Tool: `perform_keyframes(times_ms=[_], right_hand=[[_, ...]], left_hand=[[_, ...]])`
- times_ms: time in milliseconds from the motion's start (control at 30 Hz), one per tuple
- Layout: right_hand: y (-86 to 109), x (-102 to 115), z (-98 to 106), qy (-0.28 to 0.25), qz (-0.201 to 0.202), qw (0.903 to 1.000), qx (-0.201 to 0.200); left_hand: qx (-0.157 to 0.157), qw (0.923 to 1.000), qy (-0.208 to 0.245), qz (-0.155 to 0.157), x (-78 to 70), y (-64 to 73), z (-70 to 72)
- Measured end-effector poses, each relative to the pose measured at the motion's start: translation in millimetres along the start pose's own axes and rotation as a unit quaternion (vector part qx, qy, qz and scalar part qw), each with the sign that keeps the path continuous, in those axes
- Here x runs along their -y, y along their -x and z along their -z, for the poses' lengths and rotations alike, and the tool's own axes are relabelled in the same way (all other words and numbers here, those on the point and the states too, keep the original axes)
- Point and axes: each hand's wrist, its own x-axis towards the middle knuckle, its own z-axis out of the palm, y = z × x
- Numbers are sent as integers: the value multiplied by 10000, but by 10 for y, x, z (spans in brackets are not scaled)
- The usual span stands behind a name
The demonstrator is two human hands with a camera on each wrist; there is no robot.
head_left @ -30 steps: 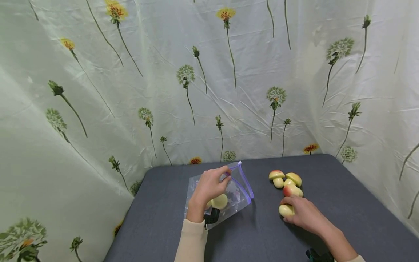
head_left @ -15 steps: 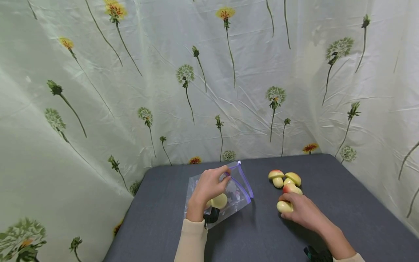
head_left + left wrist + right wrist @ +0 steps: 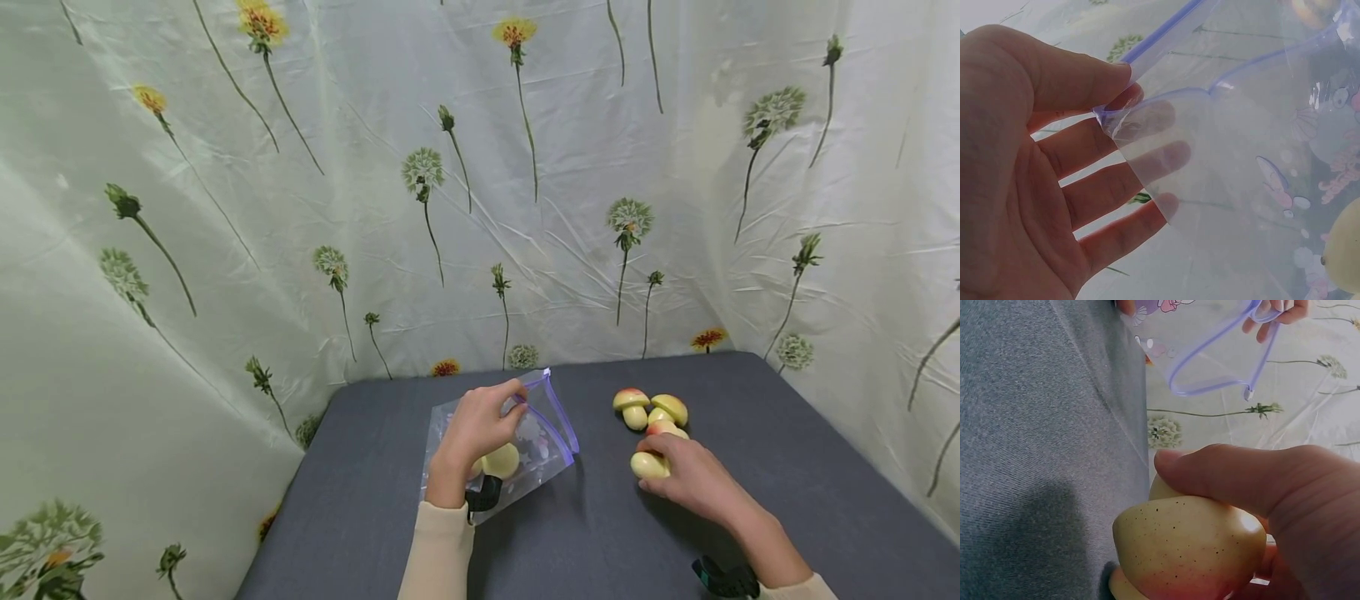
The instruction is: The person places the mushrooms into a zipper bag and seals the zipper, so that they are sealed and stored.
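Note:
My left hand point(image 3: 480, 425) pinches the purple zip edge of a clear plastic zip bag point(image 3: 542, 454) between thumb and index finger; the other fingers lie spread behind the film in the left wrist view. The bag's mouth gapes toward the right. Pale yellow rounded pieces point(image 3: 501, 461) lie inside, partly behind my wrist. My right hand point(image 3: 693, 479) grips a toy mushroom point(image 3: 1188, 547) with a speckled yellow cap that reddens at one side. The thumb presses on its pale stem, which points left in the head view.
Just beyond my right hand lie more toy mushrooms: one with a red-topped cap point(image 3: 632, 400), a yellow one point(image 3: 670, 408) and a reddish one point(image 3: 666, 428) partly hidden by my fingers. A dark grey table point(image 3: 360, 500) carries everything. Behind it hangs a dandelion-patterned curtain point(image 3: 465, 250).
My right hand has shifted slightly left and away from me with the mushroom, now overlapping the reddish one more. The left hand and bag have stayed in place.

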Motion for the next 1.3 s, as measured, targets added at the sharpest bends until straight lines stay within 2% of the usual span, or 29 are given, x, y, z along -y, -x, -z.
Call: perform_keyframes(times_ms=[433, 933, 1300], right_hand=[[-13, 50, 40, 10, 154, 9997, -180], [-79, 69, 51, 6, -24, 9998, -222], [-130, 133, 101, -9, 139, 9992, -366]], left_hand=[[-50, 10000, -3, -20, 7, -4, 3], [-73, 10000, 39, 6, 8, 8, 15], [-138, 9999, 97, -18, 15, 13, 24]])
